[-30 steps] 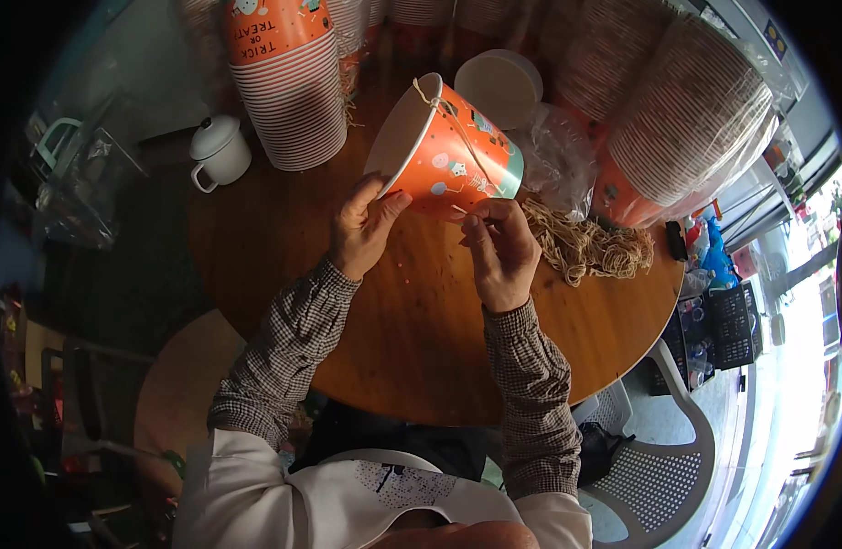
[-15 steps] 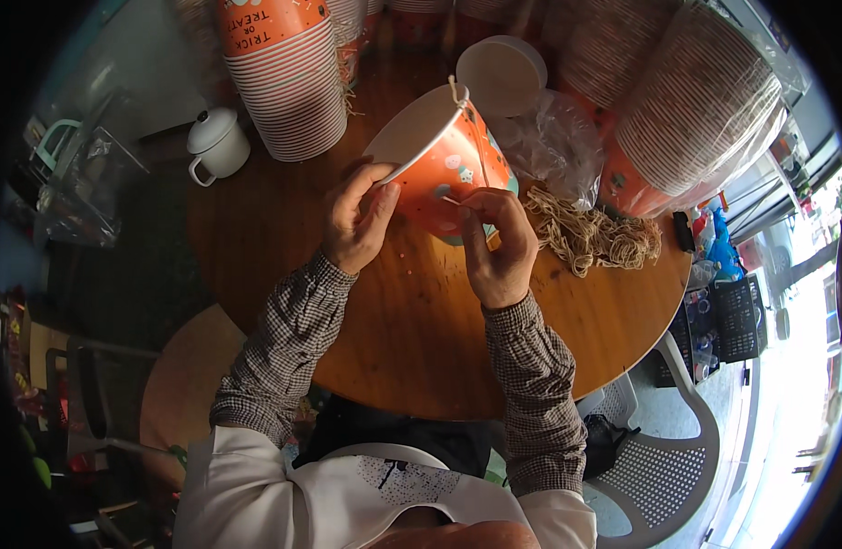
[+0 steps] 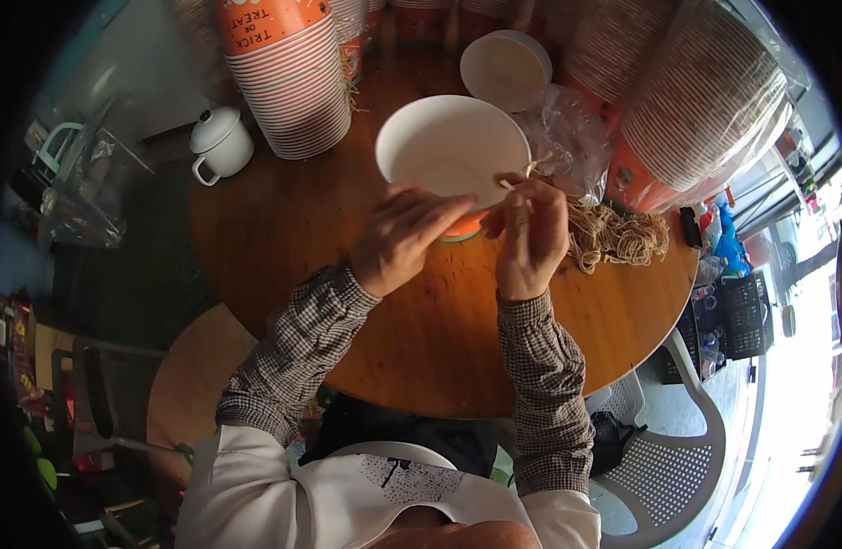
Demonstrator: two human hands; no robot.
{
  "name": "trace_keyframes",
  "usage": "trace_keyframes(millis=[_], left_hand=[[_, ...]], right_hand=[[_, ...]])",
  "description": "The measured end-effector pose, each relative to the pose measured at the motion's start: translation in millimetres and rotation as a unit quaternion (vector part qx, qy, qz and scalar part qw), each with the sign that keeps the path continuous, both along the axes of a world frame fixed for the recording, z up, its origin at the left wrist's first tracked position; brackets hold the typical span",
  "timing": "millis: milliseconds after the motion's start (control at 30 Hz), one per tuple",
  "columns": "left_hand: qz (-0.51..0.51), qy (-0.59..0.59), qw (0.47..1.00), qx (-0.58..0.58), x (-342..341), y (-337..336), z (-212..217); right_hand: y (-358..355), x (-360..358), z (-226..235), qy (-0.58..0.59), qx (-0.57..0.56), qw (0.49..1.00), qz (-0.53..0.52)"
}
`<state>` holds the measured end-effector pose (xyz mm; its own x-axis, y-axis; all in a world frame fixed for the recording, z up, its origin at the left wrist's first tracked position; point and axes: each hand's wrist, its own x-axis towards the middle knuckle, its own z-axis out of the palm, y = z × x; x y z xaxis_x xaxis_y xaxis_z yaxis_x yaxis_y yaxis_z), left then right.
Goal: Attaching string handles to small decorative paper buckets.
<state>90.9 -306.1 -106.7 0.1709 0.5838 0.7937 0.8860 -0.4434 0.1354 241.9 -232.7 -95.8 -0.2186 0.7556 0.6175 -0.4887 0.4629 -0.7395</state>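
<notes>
A paper bucket (image 3: 453, 137), white inside and orange outside, stands on the table with its mouth facing up toward me. At its near rim is my left hand (image 3: 395, 240), its fingers pointing right across the bucket's front. Motion smears those fingertips, so their grip does not show clearly. By the bucket's right rim my right hand (image 3: 530, 240) pinches a thin cord, whose pale end (image 3: 506, 184) sticks out past the fingertips. A knotted bit of cord (image 3: 532, 167) shows at the rim just beyond. The cord's run between the hands is hard to make out.
A heap of beige cords (image 3: 617, 236) lies right of my right hand. Behind are a second white-lined bucket (image 3: 506, 69), crumpled clear plastic (image 3: 567, 137) and plastic-wrapped bucket stacks (image 3: 700, 110). At left stand another bucket stack (image 3: 288, 91) and a lidded white mug (image 3: 221, 145).
The bucket has gone from tilted in my hands to standing with its mouth up. My left hand has moved rightward and nearer; my right hand has shifted right, still pinching the cord.
</notes>
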Motion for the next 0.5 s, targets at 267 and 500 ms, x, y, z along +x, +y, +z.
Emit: trace_keyframes(millis=[267, 500], left_hand=[[0.033, 0.017, 0.999, 0.040, -10, -8, 19], [0.024, -0.029, 0.996, 0.085, -31, -7, 26]], right_hand=[[17, 3, -13, -0.142, 0.072, 0.981, -0.112], [36, 17, 1, -0.010, -0.081, 0.996, -0.025]])
